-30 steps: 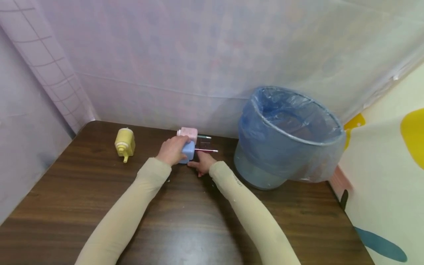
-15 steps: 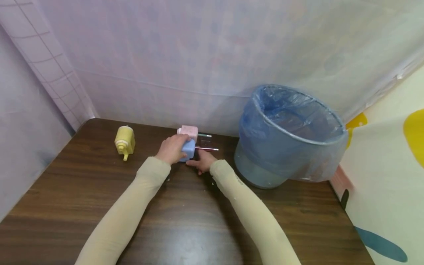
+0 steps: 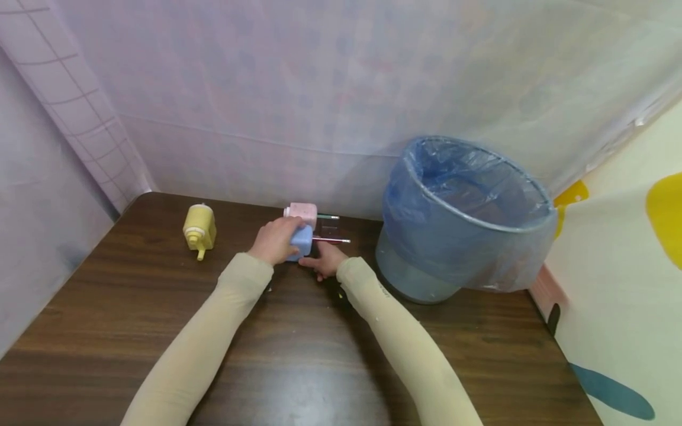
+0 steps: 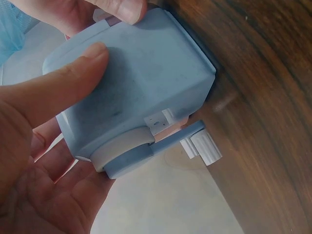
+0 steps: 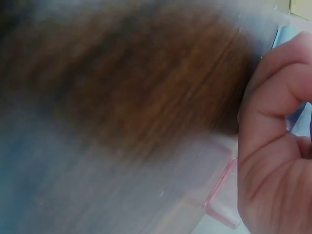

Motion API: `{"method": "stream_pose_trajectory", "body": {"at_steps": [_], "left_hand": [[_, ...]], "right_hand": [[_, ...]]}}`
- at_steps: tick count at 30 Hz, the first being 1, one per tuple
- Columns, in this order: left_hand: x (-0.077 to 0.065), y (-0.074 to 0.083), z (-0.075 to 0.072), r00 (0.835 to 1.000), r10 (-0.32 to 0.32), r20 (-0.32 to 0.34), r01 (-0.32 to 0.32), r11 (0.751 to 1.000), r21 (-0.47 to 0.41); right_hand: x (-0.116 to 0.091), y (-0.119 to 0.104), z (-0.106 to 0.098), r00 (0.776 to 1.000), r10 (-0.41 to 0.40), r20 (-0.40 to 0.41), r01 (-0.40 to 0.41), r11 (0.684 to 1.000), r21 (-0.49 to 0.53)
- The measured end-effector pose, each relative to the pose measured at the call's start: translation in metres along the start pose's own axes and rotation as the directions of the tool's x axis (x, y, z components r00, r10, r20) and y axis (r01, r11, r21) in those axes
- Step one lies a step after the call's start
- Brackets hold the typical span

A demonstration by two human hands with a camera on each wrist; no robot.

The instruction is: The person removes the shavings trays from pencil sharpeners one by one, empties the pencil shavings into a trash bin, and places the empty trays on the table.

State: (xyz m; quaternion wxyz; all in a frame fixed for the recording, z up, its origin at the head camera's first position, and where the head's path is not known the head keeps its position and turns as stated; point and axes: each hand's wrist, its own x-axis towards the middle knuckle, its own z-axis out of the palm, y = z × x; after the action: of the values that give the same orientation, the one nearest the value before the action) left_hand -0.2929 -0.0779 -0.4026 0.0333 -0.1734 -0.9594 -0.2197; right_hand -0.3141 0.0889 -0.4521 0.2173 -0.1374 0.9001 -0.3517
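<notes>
A blue crank pencil sharpener (image 3: 302,238) lies near the back of the table, a red pencil (image 3: 333,240) sticking out to its right. My left hand (image 3: 274,240) grips its body from the left, thumb across the blue casing in the left wrist view. There the sharpener's crank (image 4: 175,137) points toward the table. My right hand (image 3: 329,260) is at the opposite end, with curled fingers; one of its fingertips (image 4: 130,10) presses the casing's edge beside a small clear part. What that hand pinches is mostly hidden.
Behind the blue one lies a pink sharpener (image 3: 304,213) with a green pencil (image 3: 327,217) and a clear drawer (image 5: 224,195). A yellow sharpener (image 3: 200,226) stands at left. A bin (image 3: 410,275) with a blue bag is at right. Small scraps dot the table.
Both hands stay almost still at the blue sharpener. The right hand's fingers shift slightly, and the whole view moves a little with the head.
</notes>
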Motion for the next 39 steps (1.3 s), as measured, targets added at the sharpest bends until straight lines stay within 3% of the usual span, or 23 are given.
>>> {"method": "stream_pose_trajectory", "body": {"at_steps": [39], "left_hand": [[0.0003, -0.0020, 0.0011, 1.000, -0.024, 0.013, 0.025, 0.999, -0.033]], "right_hand": [[-0.0024, -0.0028, -0.0002, 0.999, 0.028, 0.020, -0.030, 0.996, 0.082]]}}
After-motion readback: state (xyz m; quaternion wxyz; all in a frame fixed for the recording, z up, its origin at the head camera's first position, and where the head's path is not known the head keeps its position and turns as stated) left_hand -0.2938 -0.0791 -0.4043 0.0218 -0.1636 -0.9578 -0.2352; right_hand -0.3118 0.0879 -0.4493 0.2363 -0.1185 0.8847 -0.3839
